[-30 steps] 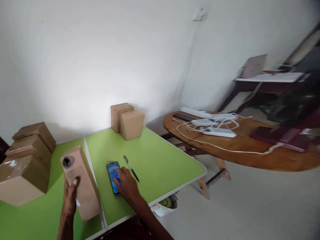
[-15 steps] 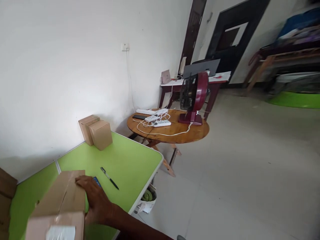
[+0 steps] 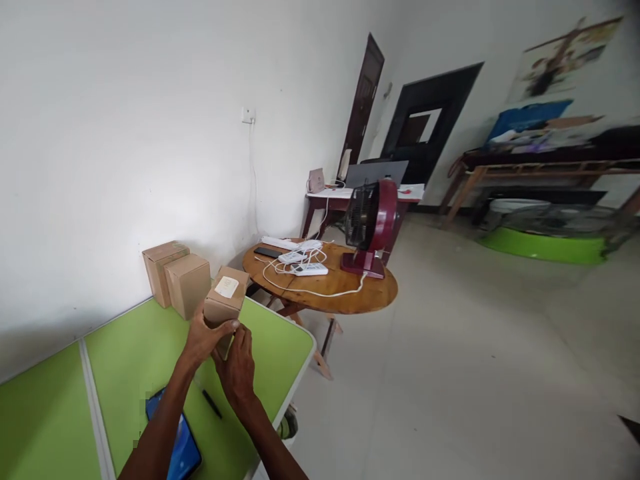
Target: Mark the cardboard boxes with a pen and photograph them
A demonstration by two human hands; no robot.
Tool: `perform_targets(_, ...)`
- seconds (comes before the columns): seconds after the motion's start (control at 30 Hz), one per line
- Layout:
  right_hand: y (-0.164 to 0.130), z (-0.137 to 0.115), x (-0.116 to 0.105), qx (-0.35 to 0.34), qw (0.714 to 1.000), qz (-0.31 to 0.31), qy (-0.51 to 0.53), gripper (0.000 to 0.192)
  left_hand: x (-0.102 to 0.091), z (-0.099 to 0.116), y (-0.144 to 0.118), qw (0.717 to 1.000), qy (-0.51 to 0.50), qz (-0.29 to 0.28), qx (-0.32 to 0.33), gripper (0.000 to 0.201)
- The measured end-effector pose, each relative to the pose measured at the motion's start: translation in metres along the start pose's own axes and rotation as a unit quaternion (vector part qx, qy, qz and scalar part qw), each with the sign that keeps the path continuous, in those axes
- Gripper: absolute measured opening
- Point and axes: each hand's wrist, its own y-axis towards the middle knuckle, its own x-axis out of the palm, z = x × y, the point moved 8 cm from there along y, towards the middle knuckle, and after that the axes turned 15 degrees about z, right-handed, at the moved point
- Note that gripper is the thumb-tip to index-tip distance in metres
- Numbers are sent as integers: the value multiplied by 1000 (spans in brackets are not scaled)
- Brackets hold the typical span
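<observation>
Both hands clasp the small cardboard box (image 3: 225, 300): the left hand (image 3: 203, 338) grips its near side, the right hand (image 3: 237, 371) cups it from below, holding it raised above the green table (image 3: 125, 340). By my judgement it is mid-carry, and setting it beside the two boxes (image 3: 176, 279) needs a level descent. Half a second ago it lay low at the table's near edge; the phone (image 3: 177, 443) is now uncovered.

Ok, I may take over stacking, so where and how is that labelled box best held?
Hold the labelled box by its two long side faces near the lower end, coming from below, as the left hand and right hand do now: it stands tall and narrow, label on top, above the green table.
</observation>
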Motion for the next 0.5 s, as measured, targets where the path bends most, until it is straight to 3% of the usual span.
perform_targets(0.1,-9,33,29,-22,1000,-18,-8,65,-5,-24,29,999,22,-10,-31,104)
perform_targets(0.2,-18,51,64,-40,997,-61,14,75,-20,-42,54,997,68,9,-48,80)
perform_targets(0.33,-21,61,102,-9,989,-124,74,82,-38,-50,83,985,164,32,-48,42)
perform_targets(0.5,-12,61,123,21,982,-152,110,83,-52,-49,100,949,306,66,-40,38)
